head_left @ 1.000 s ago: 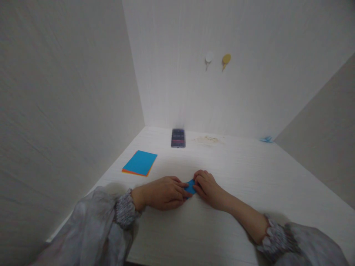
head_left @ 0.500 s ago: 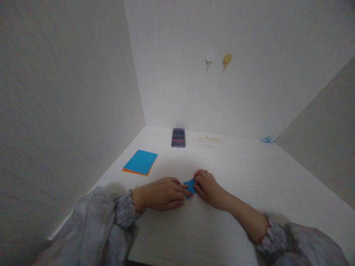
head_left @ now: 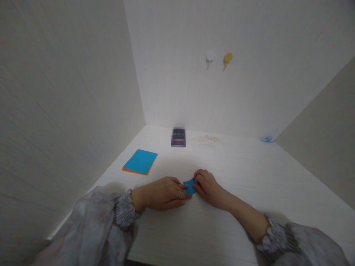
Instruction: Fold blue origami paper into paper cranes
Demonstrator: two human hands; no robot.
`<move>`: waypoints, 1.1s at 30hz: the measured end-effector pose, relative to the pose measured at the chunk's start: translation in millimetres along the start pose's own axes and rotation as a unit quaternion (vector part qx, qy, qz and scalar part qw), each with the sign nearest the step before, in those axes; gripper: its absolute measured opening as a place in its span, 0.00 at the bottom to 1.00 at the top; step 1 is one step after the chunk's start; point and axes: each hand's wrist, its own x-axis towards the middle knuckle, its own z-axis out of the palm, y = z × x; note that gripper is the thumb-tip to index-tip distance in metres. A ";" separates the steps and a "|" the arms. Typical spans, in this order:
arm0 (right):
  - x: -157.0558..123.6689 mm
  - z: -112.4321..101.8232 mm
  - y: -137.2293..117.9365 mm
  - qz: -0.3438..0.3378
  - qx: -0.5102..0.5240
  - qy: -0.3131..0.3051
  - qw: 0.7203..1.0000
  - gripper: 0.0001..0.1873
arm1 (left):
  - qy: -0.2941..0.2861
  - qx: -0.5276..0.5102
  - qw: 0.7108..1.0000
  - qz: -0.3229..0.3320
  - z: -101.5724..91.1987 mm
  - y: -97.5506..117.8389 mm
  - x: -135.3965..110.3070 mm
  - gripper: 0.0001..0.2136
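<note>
A small folded piece of blue paper (head_left: 190, 185) lies on the white table between my hands. My left hand (head_left: 166, 194), with a ring on one finger, reaches in palm down from the left. Its fingers are stretched out, one resting on the paper's left part and another along its near edge. On the other side my right hand (head_left: 208, 187) is closed, its thumb and fingers pinching the paper's right end and hiding that part. Both wrists come out of grey ruffled sleeves.
A stack of square paper (head_left: 140, 162), blue on top with orange edges beneath, lies to the left. At the back stands a blurred dark device (head_left: 178, 137). A folded blue paper piece (head_left: 267, 139) is in the far right corner. White and yellow hooks (head_left: 227, 58) are on the wall.
The fingers of my left hand have drawn back slightly to the left, showing more of the blue paper. My right hand keeps its pinch in the same place.
</note>
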 end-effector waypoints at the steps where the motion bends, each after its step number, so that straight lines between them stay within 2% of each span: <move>1: 0.1 -0.3 -0.4 0.001 0.000 0.001 1.000 0.04 | -0.011 0.003 1.000 0.001 -0.2 0.3 0.4 0.15; 3: 0.5 -0.1 -0.3 0.002 0.000 0.003 1.000 0.04 | -0.032 0.002 0.999 0.005 -1.1 1.1 1.3 0.16; 13: 0.6 -2.2 0.3 0.000 0.000 -0.002 1.000 0.03 | -0.024 -0.073 0.997 0.011 -3.9 -1.7 -1.3 0.14; 20: 0.2 -2.3 -2.5 -0.006 -0.006 0.003 1.000 0.03 | 0.015 -0.131 0.991 -0.003 -3.6 -4.1 -3.9 0.12; 24: 0.2 -1.3 -2.5 -0.002 -0.004 0.005 1.000 0.02 | 0.022 -0.106 0.994 0.007 -4.2 -1.9 -2.3 0.11; 28: 1.3 1.2 -0.7 -0.006 0.001 0.013 1.000 0.02 | 0.002 -0.062 0.998 0.013 -3.6 0.9 0.7 0.09; 33: 2.1 -0.2 -1.3 -0.003 0.001 0.009 1.000 0.03 | -0.015 -0.059 0.998 0.013 -4.1 2.9 3.7 0.09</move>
